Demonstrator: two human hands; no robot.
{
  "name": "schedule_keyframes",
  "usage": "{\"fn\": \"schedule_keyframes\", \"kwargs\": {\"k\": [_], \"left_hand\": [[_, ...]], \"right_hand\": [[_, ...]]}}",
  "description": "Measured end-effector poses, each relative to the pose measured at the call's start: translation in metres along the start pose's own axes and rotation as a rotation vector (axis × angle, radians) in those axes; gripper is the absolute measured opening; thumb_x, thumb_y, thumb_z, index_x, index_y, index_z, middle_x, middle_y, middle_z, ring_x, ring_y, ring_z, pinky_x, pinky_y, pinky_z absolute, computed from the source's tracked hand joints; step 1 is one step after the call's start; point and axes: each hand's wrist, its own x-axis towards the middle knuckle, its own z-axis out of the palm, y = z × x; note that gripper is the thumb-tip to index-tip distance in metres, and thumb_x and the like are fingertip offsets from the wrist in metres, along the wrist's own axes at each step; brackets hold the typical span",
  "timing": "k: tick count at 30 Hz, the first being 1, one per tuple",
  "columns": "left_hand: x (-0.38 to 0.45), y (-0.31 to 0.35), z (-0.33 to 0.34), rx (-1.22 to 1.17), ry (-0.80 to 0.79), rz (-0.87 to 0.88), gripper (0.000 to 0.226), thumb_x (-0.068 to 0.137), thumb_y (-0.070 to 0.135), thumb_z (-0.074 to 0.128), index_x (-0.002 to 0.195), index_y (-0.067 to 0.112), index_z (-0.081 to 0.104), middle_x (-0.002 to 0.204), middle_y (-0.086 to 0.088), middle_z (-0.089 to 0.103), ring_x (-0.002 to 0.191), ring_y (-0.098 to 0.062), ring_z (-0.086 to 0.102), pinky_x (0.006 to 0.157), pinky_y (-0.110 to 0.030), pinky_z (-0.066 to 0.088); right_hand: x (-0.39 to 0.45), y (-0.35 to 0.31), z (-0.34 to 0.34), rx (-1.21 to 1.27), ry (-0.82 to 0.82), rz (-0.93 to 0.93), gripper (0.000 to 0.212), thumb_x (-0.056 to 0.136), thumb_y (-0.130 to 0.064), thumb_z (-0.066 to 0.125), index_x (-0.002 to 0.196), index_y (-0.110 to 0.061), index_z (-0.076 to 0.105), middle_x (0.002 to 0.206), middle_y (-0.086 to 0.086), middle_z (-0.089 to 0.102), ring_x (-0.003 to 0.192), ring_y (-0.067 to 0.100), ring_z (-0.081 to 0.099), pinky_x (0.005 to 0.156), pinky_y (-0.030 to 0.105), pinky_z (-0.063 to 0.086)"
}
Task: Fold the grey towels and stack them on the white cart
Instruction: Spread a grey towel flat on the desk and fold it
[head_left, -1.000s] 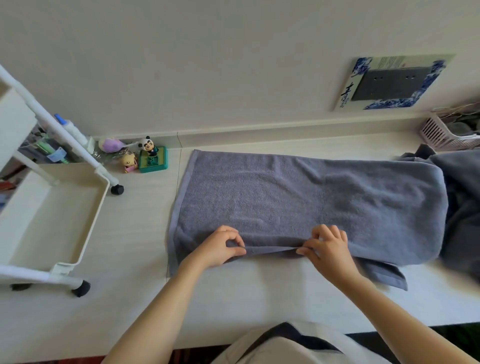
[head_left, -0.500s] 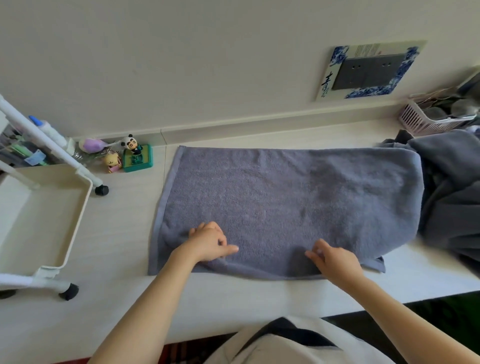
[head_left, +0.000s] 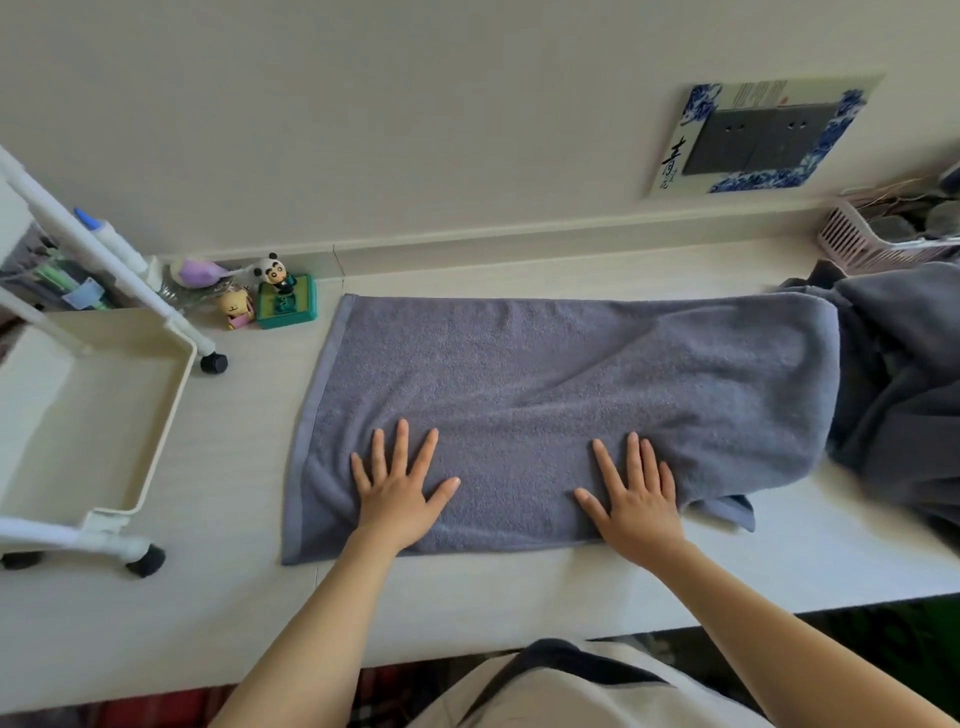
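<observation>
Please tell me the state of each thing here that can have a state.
grey towel: folded once, lying flat on the table
left hand: open, pressing the towel
right hand: open, pressing the towel
white cart: tray empty
towel pile: unfolded, crumpled

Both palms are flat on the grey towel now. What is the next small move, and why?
Probably sweep the right hand rightward to flatten the grey towel, then fold again. Creases run across its right half and a lower corner sticks out at the near right edge. The left hand presses flat on the smoother left part, and the white cart tray shows no towel yet.
</observation>
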Motion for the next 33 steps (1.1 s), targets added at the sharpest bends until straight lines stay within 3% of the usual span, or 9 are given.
{"fn": "schedule_keyframes", "kwargs": {"k": [4, 7, 10, 14, 19, 23, 26, 29, 33], "left_hand": [[-0.017, -0.021, 0.004, -0.039, 0.01, -0.093, 0.09, 0.065, 0.082, -0.004, 0.145, 0.042, -0.015, 0.155, 0.0, -0.026, 0.141, -0.03, -0.025, 0.11, -0.058, -0.013], [-0.028, -0.033, 0.004, -0.049, -0.014, -0.136, 0.077, 0.085, 0.075, 0.016, 0.146, 0.04, -0.016, 0.154, -0.001, -0.029, 0.14, -0.031, -0.028, 0.111, -0.058, -0.014], [-0.035, -0.03, 0.006, -0.065, -0.023, -0.105, 0.075, 0.089, 0.07, 0.017, 0.146, 0.038, -0.019, 0.152, -0.004, -0.033, 0.139, -0.031, -0.031, 0.11, -0.059, -0.017], [-0.036, -0.016, 0.011, -0.072, 0.042, -0.031, 0.084, 0.073, 0.077, -0.007, 0.144, 0.036, -0.023, 0.152, -0.003, -0.033, 0.139, -0.028, -0.031, 0.111, -0.055, -0.019], [-0.034, -0.015, 0.021, 0.031, 0.102, -0.012, 0.087, 0.067, 0.075, -0.028, 0.142, 0.032, -0.024, 0.151, -0.003, -0.03, 0.142, -0.033, -0.022, 0.11, -0.057, -0.017], [-0.036, -0.015, 0.026, 0.031, 0.161, -0.023, 0.073, 0.089, 0.067, 0.001, 0.15, 0.025, 0.007, 0.158, -0.012, 0.008, 0.144, -0.037, 0.008, 0.111, -0.058, -0.004], [-0.034, 0.001, 0.018, -0.019, 0.19, 0.011, 0.072, 0.088, 0.064, 0.009, 0.149, 0.026, 0.0, 0.158, -0.011, 0.0, 0.146, -0.032, 0.0, 0.113, -0.054, -0.01], [-0.025, 0.029, 0.003, -0.072, 0.214, 0.083, 0.073, 0.086, 0.063, 0.006, 0.149, 0.027, -0.004, 0.158, -0.007, -0.009, 0.146, -0.026, -0.006, 0.114, -0.05, -0.013], [-0.003, 0.076, -0.018, -0.098, 0.152, 0.154, 0.073, 0.086, 0.063, 0.0, 0.15, 0.029, -0.008, 0.157, -0.004, -0.018, 0.146, -0.02, -0.013, 0.117, -0.045, -0.01]], "right_hand": [[0.017, -0.018, -0.005, -0.009, -0.012, -0.113, 0.104, 0.052, -0.081, -0.034, 0.144, -0.035, -0.02, 0.156, 0.013, -0.017, 0.145, 0.028, -0.013, 0.115, 0.043, -0.007], [0.02, -0.028, -0.005, -0.037, -0.014, -0.176, 0.098, 0.053, -0.08, -0.035, 0.139, -0.034, -0.028, 0.156, 0.012, -0.018, 0.145, 0.028, -0.014, 0.116, 0.043, -0.007], [0.007, -0.026, 0.0, -0.056, 0.013, -0.162, 0.091, 0.059, -0.078, -0.032, 0.138, -0.034, -0.028, 0.157, 0.013, -0.015, 0.145, 0.03, -0.01, 0.116, 0.044, -0.005], [-0.014, -0.019, 0.011, -0.014, 0.062, -0.073, 0.089, 0.072, -0.079, -0.019, 0.146, -0.031, -0.006, 0.157, 0.017, 0.006, 0.144, 0.036, 0.009, 0.116, 0.049, 0.009], [-0.018, -0.02, 0.009, -0.054, 0.046, -0.043, 0.095, 0.061, -0.077, -0.032, 0.144, -0.034, -0.017, 0.158, 0.015, -0.004, 0.145, 0.034, 0.001, 0.115, 0.046, 0.003], [-0.016, -0.022, 0.0, -0.052, 0.06, -0.034, 0.087, 0.083, -0.073, -0.006, 0.144, -0.027, 0.035, 0.145, 0.02, 0.039, 0.131, 0.038, 0.039, 0.105, 0.051, 0.032], [-0.01, -0.014, -0.009, -0.006, 0.197, -0.072, 0.078, 0.091, -0.065, 0.008, 0.129, -0.018, 0.056, 0.129, 0.018, 0.055, 0.116, 0.038, 0.052, 0.098, 0.048, 0.035], [0.005, 0.003, -0.024, 0.081, 0.353, 0.016, 0.068, 0.088, -0.061, 0.025, 0.13, -0.015, 0.054, 0.134, 0.018, 0.049, 0.123, 0.038, 0.042, 0.102, 0.046, 0.02], [0.029, 0.042, -0.049, 0.335, 0.459, 0.35, 0.066, 0.088, -0.049, 0.043, 0.143, -0.012, 0.035, 0.148, 0.024, 0.028, 0.137, 0.039, 0.022, 0.111, 0.047, 0.01]]}}
